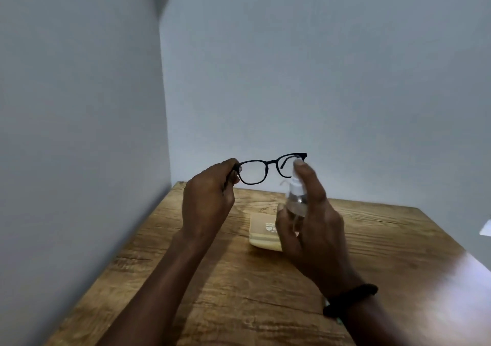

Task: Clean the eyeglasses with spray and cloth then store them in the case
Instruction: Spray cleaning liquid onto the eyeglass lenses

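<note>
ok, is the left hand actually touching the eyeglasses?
Touching. The head view shows the left hand pinching the eyeglasses at the frame's end with its fingers, above the table. The right hand holds the spray bottle.

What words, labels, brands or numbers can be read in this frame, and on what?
No text is readable.
Yellow item on the table: small white print, too blurred to read.
Spray bottle: no label visible.
Eyeglasses: no marking visible.
</note>
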The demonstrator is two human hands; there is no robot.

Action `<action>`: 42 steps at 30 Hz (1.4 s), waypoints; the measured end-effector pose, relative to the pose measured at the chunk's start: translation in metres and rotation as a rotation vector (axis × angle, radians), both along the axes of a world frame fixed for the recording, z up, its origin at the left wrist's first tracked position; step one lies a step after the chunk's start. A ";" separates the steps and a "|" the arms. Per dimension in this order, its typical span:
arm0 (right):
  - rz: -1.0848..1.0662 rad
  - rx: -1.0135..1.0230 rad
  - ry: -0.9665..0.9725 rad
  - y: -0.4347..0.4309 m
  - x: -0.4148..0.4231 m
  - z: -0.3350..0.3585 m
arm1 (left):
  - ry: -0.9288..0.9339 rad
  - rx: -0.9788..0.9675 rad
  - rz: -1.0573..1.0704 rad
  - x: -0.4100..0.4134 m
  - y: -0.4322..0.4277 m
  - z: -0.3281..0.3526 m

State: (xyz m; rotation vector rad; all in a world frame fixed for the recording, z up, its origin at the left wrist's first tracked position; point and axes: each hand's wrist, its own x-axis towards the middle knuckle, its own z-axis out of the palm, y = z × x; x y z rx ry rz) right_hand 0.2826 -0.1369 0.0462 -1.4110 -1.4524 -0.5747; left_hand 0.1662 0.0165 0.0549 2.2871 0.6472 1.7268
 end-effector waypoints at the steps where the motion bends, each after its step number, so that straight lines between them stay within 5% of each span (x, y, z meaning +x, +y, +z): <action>1: -0.003 -0.017 -0.054 -0.001 -0.004 -0.003 | 0.004 0.032 0.013 0.000 0.000 0.000; 8: -0.050 -0.087 -0.192 -0.005 -0.012 -0.014 | -0.035 0.129 -0.002 0.001 -0.010 0.003; 35: -0.057 0.015 -0.194 -0.014 -0.011 -0.010 | -0.054 0.152 -0.007 -0.003 -0.014 0.002; 42: -0.232 0.116 -0.117 -0.025 0.013 0.000 | -0.116 0.126 -0.032 -0.002 -0.012 0.002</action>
